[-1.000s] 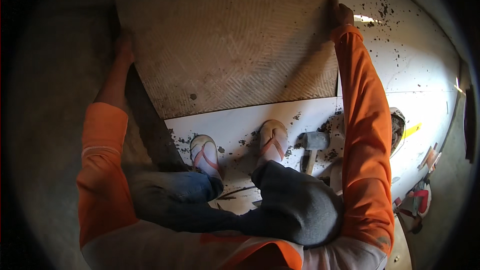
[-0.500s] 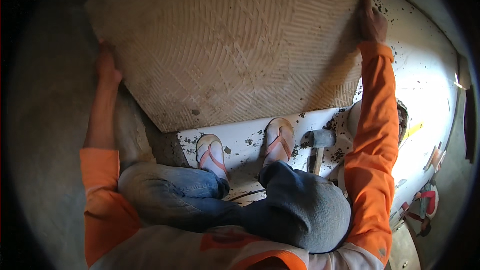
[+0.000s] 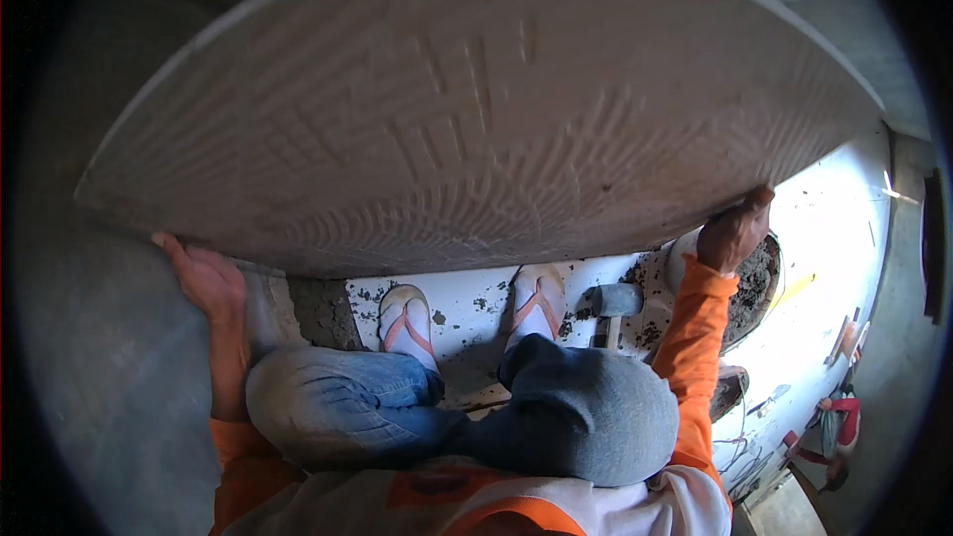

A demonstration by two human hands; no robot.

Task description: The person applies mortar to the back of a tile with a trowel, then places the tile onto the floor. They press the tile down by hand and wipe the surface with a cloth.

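A large floor tile [image 3: 476, 139] stands steeply tilted in front of me, its back covered in brown mortar with combed ridges. Its lower edge is just beyond my sandalled feet, and its upper edge curves across the top of the view. My left hand [image 3: 208, 278] grips the tile at its lower left corner, thumb showing and the other fingers partly hidden. On the opposite side, my right hand [image 3: 733, 236] is closed round the tile's lower right edge. Whatever lies behind the tile is hidden.
A rubber mallet [image 3: 617, 300] lies right of my feet on the white, mortar-spotted floor [image 3: 467, 342]. Beside my right forearm are a bucket of mortar [image 3: 756, 288] and a smaller container [image 3: 730, 392]. Wet mortar [image 3: 326, 313] lies left of my feet. Another person [image 3: 839, 437] is far right.
The tile has swung from lying flatter to a steeper tilt, its far edge now in view. Both hands have come down closer to me, still on its edges.
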